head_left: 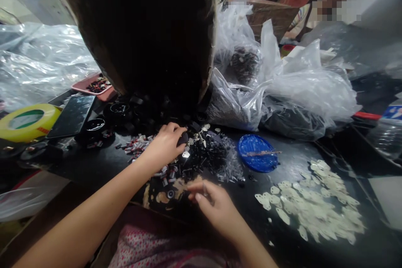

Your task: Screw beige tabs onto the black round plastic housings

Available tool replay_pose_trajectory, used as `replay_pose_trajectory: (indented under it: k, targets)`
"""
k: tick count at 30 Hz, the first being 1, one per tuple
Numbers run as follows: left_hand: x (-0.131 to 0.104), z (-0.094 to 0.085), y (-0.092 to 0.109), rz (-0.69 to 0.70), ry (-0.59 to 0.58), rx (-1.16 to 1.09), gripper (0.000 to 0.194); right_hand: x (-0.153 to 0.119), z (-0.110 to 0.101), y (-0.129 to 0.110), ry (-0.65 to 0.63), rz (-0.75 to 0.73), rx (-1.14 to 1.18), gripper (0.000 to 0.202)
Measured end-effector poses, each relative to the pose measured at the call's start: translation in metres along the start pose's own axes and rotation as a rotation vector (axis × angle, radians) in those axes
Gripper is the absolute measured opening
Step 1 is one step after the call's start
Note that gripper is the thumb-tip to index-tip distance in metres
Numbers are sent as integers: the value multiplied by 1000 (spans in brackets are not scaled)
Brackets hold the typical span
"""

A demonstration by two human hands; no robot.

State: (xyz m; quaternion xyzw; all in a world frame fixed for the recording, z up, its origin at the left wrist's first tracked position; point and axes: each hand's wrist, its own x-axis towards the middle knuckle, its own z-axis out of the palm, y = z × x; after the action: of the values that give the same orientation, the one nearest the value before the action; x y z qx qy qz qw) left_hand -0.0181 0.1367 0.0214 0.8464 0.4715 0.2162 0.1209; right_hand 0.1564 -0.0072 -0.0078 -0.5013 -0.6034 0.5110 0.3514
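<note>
My left hand (168, 141) reaches over the heap of parts, its fingers closed on a black round piece (183, 138). Beneath its wrist lie small silver-and-red cylindrical parts (136, 145). Small pale metal tabs (186, 154) are scattered by its fingertips. Nearer to me, my right hand (209, 199) hovers low over the table edge with thumb and fingers drawn together; slight blur hides what they hold, if anything. Left of it a small round part with a dark centre (170, 194) rests on the worn table surface. Thin clear-and-dark slivers (228, 159) are piled beyond the right hand.
A large dark open container (141, 37) leans at the back. Plastic bags of parts (238, 96) stand right of it. A blue lid (257, 160) bears a stick and paste. Flat pale pieces (317, 205) spread at right. Yellow tape (29, 121) and a phone (73, 116) lie left.
</note>
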Motion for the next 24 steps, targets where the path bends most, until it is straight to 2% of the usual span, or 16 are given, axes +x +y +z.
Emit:
replay_pose_trajectory:
  k: [4, 7, 9, 11, 15, 18, 21, 24]
  targets:
    - [-19, -9, -6, -56, 115, -183, 40, -1, 1, 3, -5, -2, 22, 21]
    - [-52, -10, 5, -122, 185, -343, 46, 1, 4, -2, 20, 88, 117, 20]
    - [-79, -4, 20, -160, 153, -539, 45, 3, 6, -9, 37, 189, 212, 26]
    - [-104, 3, 37, -243, 75, -832, 45, 5, 7, -16, 9, 247, 244, 32]
    - [-136, 11, 58, -517, -60, -1150, 41, 7, 6, -26, 48, 209, 74, 20]
    - [-147, 12, 61, -722, -131, -1361, 35, 6, 8, -30, 42, 156, -116, 13]
    - [-155, 12, 58, -765, -110, -1483, 38, 6, 14, -32, -33, 144, -236, 11]
    - [-159, 11, 51, -831, -40, -1451, 33, 13, 20, -34, -85, 91, -306, 12]
